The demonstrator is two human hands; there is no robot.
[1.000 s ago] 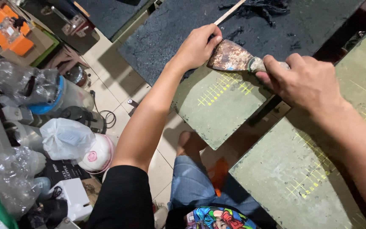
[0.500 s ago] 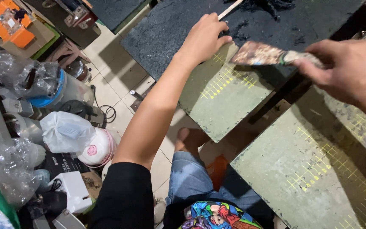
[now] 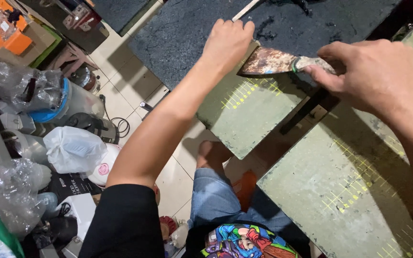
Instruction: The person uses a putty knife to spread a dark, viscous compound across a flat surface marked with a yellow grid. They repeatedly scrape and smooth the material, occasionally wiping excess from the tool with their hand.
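My right hand (image 3: 374,76) grips the handle of a rusty, paint-crusted scraper (image 3: 276,62), its wide blade pointing left over a green board with yellow grid lines (image 3: 244,114). My left hand (image 3: 228,40) is closed at the far corner of that board, where it meets a dark textured sheet (image 3: 187,33). A thin wooden stick (image 3: 244,10) shows just past the left knuckles. A second green gridded board (image 3: 350,191) lies under my right forearm.
On the tiled floor at left stand plastic-wrapped containers (image 3: 20,91), a white bag (image 3: 72,148), a pink-and-white helmet-like object (image 3: 106,167) and an orange box (image 3: 5,24). My knee in blue shorts (image 3: 216,196) is below the boards.
The scraper in my right hand swung right, then came back left onto the near green board. My left hand stayed at the board's corner.
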